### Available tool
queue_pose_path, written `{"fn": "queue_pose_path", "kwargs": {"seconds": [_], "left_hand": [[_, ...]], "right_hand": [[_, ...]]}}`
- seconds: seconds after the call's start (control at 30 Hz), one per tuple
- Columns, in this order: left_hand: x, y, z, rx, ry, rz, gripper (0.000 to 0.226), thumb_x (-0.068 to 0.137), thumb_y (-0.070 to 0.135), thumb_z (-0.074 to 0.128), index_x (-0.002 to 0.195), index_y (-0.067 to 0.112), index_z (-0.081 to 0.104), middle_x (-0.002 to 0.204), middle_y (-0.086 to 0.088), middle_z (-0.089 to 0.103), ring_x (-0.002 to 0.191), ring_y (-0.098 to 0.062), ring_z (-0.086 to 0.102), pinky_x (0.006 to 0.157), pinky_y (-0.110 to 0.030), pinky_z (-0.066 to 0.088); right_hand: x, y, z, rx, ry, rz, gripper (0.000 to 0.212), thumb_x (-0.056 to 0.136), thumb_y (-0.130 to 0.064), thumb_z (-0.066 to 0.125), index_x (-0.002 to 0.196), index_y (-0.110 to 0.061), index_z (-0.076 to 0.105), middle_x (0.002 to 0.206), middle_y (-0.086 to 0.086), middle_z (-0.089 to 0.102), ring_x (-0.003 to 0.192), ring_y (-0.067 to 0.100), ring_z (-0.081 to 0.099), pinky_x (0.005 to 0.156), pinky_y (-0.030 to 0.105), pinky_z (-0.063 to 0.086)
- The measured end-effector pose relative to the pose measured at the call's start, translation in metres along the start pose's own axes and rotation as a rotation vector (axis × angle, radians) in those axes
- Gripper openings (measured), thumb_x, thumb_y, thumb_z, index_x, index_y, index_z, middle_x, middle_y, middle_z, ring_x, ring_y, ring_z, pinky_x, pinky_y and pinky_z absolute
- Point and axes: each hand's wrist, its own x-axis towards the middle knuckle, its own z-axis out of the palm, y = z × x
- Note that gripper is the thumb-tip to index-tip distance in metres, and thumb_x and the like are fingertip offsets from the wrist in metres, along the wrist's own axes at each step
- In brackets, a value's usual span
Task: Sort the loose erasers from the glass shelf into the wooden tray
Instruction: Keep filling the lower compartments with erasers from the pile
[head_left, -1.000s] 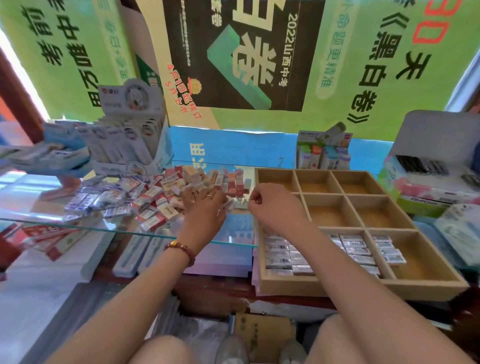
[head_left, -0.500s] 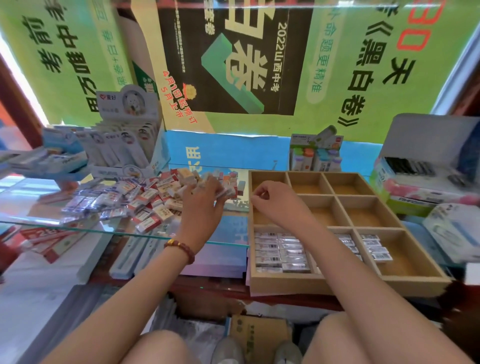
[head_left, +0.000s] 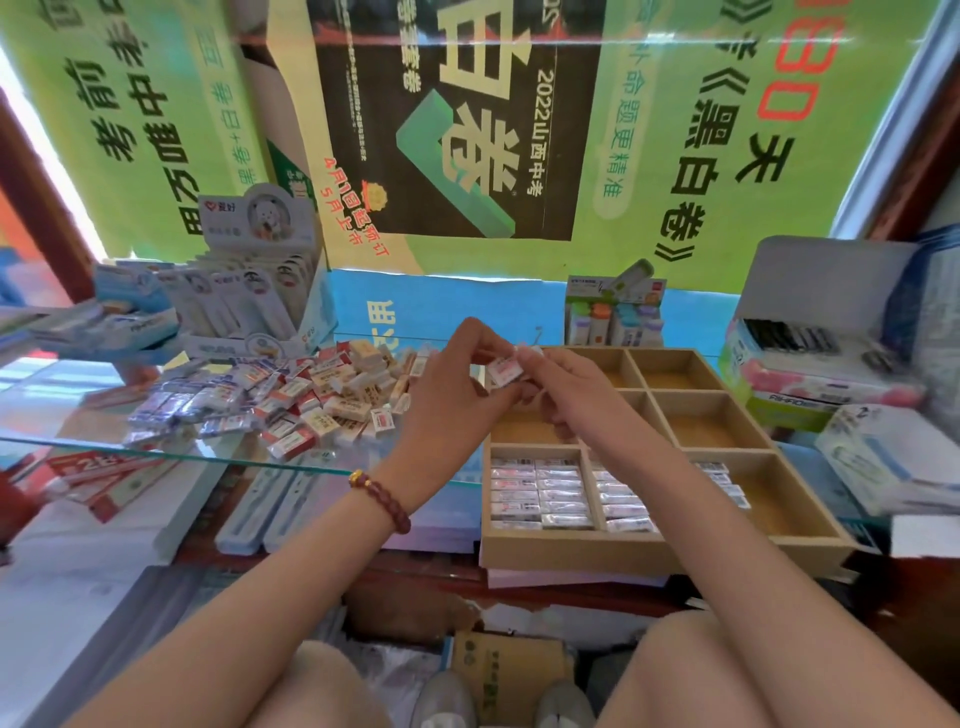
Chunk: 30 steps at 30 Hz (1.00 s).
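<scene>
**A:** What takes up most of the view?

**B:** The glass shelf (head_left: 156, 448) on the left. A wooden tray (head_left: 571, 550) sits just beside it on the right, divided into nine compartments.

**A:** And where are the erasers?

**B:** A loose pile of erasers (head_left: 311, 400) lies on the shelf, white ones with red labels mixed with bluish wrapped ones. The sorted erasers (head_left: 540, 493) lie flat in neat rows in the tray's near-left and near-middle compartments. A few more are in the near-right one, partly hidden by the right forearm.

**A:** What about the hands?

**B:** The left hand (head_left: 452, 395) and the right hand (head_left: 566, 384) meet in the air over the tray's left side, fingers curled. A beaded bracelet (head_left: 382, 499) circles the left wrist.

**A:** Are they holding anything?

**B:** Yes, both pinch one small eraser (head_left: 504, 371), white with red print. It is held between their fingertips, lifted clear of both the pile and the tray
</scene>
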Motion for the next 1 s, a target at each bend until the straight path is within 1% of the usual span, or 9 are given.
{"fn": "queue_pose_path", "kwargs": {"seconds": [0.1,0.17,0.27,0.33,0.43,0.53,0.7,0.83,1.0], "left_hand": [[-0.002,0.011,0.005,-0.171,-0.080,-0.111,0.033,0.073,0.025,0.077,0.091,0.028,0.049,0.092,0.012,0.061,0.082,0.002,0.059,0.068,-0.016,0.047],[-0.004,0.014,0.010,-0.242,-0.188,-0.152,0.025,0.076,0.030,0.069,0.098,0.028,0.056,0.093,0.011,0.064,0.084,-0.001,0.061,0.073,-0.015,0.047],[-0.008,0.020,0.020,-0.459,-0.256,-0.211,0.021,0.088,0.013,0.062,0.109,0.015,0.063,0.097,0.002,0.069,0.089,-0.006,0.065,0.077,-0.020,0.053],[-0.007,0.024,0.025,-0.554,-0.252,-0.255,0.023,0.089,0.007,0.059,0.111,0.010,0.064,0.098,-0.002,0.070,0.092,-0.013,0.067,0.081,-0.029,0.056],[-0.006,0.027,0.033,-0.663,-0.249,-0.319,0.025,0.082,0.008,0.064,0.107,0.007,0.064,0.095,-0.003,0.071,0.091,-0.017,0.067,0.084,-0.032,0.056],[-0.007,0.030,0.043,-0.792,-0.230,-0.443,0.021,0.079,0.009,0.065,0.100,0.006,0.059,0.092,-0.006,0.070,0.090,-0.020,0.066,0.088,-0.035,0.054],[-0.008,0.036,0.056,-0.964,-0.211,-0.556,0.011,0.085,0.004,0.059,0.090,0.006,0.050,0.091,-0.010,0.069,0.081,-0.018,0.070,0.072,-0.026,0.058],[-0.004,0.039,0.059,-1.069,-0.229,-0.667,0.012,0.092,0.013,0.053,0.081,0.009,0.048,0.092,-0.010,0.069,0.076,-0.017,0.070,0.072,-0.026,0.058],[-0.004,0.039,0.061,-1.063,-0.258,-0.699,0.015,0.094,0.018,0.051,0.105,0.008,0.050,0.090,-0.006,0.071,0.080,-0.014,0.070,0.075,-0.025,0.058]], "right_hand": [[-0.012,-0.001,-0.015,-0.089,0.036,-0.083,0.028,0.096,-0.032,0.051,0.074,-0.016,0.057,0.055,-0.015,0.053,0.046,0.000,0.039,0.047,0.015,0.031],[-0.021,-0.002,-0.026,-0.095,0.021,-0.121,0.018,0.095,-0.027,0.053,0.088,-0.012,0.061,0.052,-0.020,0.054,0.045,-0.004,0.046,0.045,0.010,0.033],[-0.033,-0.001,-0.042,-0.103,0.003,-0.142,0.015,0.096,-0.019,0.053,0.106,-0.010,0.060,0.051,-0.026,0.055,0.047,-0.011,0.051,0.046,0.007,0.038],[-0.039,0.001,-0.049,-0.127,0.003,-0.163,0.018,0.096,-0.019,0.053,0.111,-0.012,0.059,0.061,-0.024,0.058,0.051,-0.013,0.051,0.048,0.006,0.039],[-0.040,0.008,-0.058,-0.133,0.032,-0.149,0.024,0.095,-0.021,0.055,0.119,-0.017,0.057,0.085,-0.016,0.059,0.056,-0.015,0.052,0.050,0.006,0.039],[-0.038,0.013,-0.064,-0.066,0.064,-0.098,0.029,0.094,-0.023,0.056,0.123,-0.021,0.052,0.092,-0.008,0.062,0.052,-0.010,0.051,0.047,0.009,0.037],[-0.039,0.014,-0.071,-0.012,0.070,-0.059,0.019,0.094,-0.020,0.057,0.110,-0.030,0.055,0.078,-0.014,0.058,0.048,-0.006,0.047,0.048,0.016,0.036],[-0.037,0.015,-0.071,0.077,0.066,-0.034,0.022,0.096,-0.018,0.054,0.116,-0.024,0.058,0.074,-0.012,0.055,0.049,-0.002,0.040,0.048,0.017,0.033],[-0.034,0.018,-0.074,0.178,0.067,-0.033,0.026,0.098,-0.013,0.049,0.122,-0.017,0.057,0.072,-0.007,0.053,0.050,0.003,0.036,0.045,0.014,0.031]]}}
